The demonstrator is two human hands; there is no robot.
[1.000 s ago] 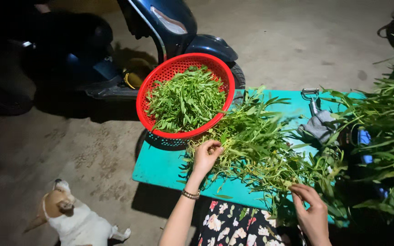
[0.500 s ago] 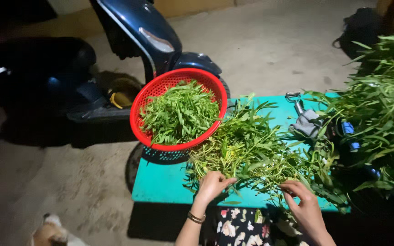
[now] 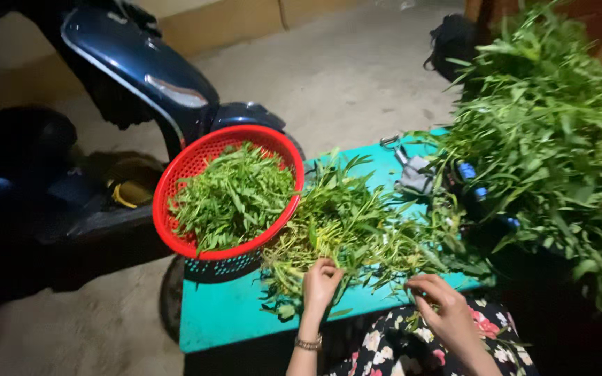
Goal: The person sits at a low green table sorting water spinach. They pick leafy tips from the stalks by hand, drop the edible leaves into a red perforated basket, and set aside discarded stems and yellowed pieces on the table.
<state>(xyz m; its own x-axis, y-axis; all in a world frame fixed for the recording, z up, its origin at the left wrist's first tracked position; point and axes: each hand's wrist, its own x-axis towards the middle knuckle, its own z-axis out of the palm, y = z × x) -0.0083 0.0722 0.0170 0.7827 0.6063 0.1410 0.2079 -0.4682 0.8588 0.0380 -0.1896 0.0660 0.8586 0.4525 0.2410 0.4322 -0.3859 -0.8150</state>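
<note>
Sitting at the near edge in a floral dress (image 3: 412,348), the person has both hands in the greens: the left hand (image 3: 320,284) (a bracelet (image 3: 308,343) on its wrist) has its fingers curled down onto the loose pile of leafy stems (image 3: 350,233) on the turquoise table (image 3: 235,313), while the right hand (image 3: 444,310) pinches a thin stem between fingertips. Just beyond, a red basket (image 3: 175,188) holds plucked leaves (image 3: 235,198). Farther right towers a big uncut bunch (image 3: 559,139); behind stands a dark blue scooter (image 3: 141,69).
</note>
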